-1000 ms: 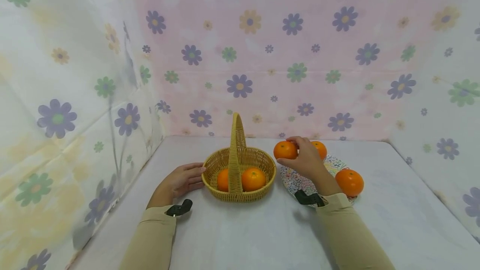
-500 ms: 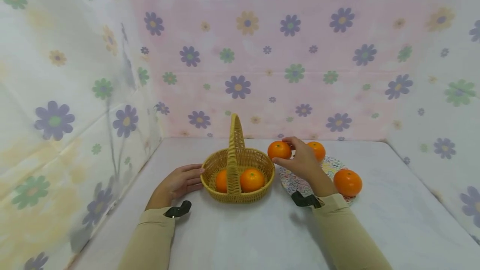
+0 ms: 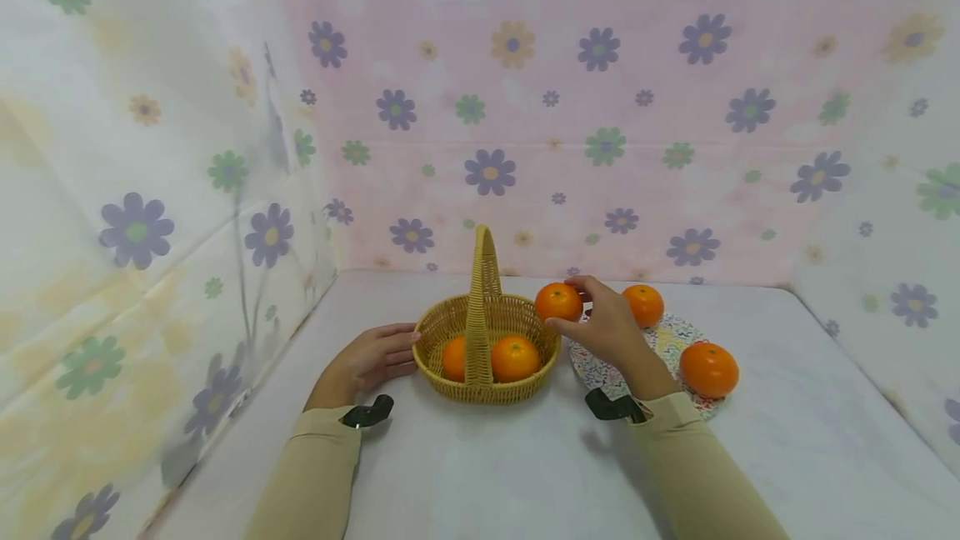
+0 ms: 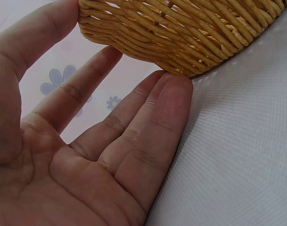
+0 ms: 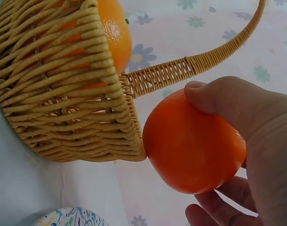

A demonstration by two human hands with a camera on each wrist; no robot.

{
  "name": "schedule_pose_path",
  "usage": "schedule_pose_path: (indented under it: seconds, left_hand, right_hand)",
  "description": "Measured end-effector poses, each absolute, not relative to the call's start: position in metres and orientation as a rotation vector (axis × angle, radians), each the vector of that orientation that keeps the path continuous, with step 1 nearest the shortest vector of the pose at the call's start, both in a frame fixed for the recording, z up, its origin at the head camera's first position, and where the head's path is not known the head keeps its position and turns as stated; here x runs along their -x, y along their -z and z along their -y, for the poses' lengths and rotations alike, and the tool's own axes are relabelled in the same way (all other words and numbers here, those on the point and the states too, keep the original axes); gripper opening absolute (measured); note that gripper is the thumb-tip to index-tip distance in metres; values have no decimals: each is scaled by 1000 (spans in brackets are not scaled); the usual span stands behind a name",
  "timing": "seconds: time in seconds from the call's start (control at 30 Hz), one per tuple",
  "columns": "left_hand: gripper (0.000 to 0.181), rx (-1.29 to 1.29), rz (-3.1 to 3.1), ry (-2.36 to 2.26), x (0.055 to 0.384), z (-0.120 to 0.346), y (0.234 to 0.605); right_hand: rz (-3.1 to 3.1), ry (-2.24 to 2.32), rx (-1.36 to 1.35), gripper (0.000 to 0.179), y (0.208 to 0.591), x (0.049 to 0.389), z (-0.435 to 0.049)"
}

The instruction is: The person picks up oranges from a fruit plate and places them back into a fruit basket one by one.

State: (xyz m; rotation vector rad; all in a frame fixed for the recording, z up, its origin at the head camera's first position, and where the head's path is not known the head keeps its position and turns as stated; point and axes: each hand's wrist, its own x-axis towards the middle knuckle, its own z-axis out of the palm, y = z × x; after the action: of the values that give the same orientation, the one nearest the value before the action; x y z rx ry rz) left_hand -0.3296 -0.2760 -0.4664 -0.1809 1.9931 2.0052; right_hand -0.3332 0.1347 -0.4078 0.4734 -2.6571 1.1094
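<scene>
A yellow wicker basket [image 3: 442, 390] with a tall arched handle [image 3: 482, 290] stands mid-table. Inside it lie two oranges, one [image 3: 515, 358] in plain sight and one [image 3: 454, 358] partly behind the handle. My left hand [image 3: 372, 359] touches the basket's left side with its fingertips, the fingers [image 4: 148, 127] extended in the left wrist view. An orange [image 5: 192, 143] is gripped between the thumb and fingers of my right hand [image 3: 611, 325]. This orange overlaps the basket's right rim in the head view, level with the rim in the right wrist view.
To the right of the basket sits a round plate [image 3: 678, 340] with a multicoloured pattern. One orange [image 3: 643, 306] is at its far edge and another [image 3: 708, 369] at its right edge. Flowered cloth walls [image 3: 558, 165] enclose the white table [image 3: 487, 473] at the back and sides.
My right hand has carried its orange a short way left, from beside the plate to the basket's right rim. My left hand stays against the basket. The head view has shifted slightly.
</scene>
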Motion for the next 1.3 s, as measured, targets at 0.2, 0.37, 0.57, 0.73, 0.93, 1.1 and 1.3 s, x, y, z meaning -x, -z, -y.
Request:
schedule_pose_path:
  seconds: [0.2, 0.37, 0.57, 0.73, 0.93, 1.1, 1.3]
  left_hand:
    - [68, 161, -1988, -1996, 331, 276, 467]
    - [67, 154, -1991, -2008, 330, 277, 468]
    - [66, 164, -1999, -2005, 328, 277, 468]
    - [70, 161, -2003, -1999, 328, 277, 467]
    - [70, 144, -1994, -2000, 329, 275, 466]
    - [67, 132, -1985, -2004, 327, 276, 463]
    - [65, 154, -1982, -2000, 327, 275, 463]
  right_hand:
    - [2651, -1099, -513, 77, 409, 333, -129]
    - [2623, -1052, -562, 75, 408, 330, -123]
    - [2650, -1007, -583, 74, 413, 330, -115]
    - [2647, -1003, -618, 73, 418, 331, -110]
    - [2645, -1019, -620, 72, 421, 329, -106]
    - [2648, -1017, -624, 72, 425, 331, -101]
    - [2674, -1019, -619, 72, 432, 334, -97]
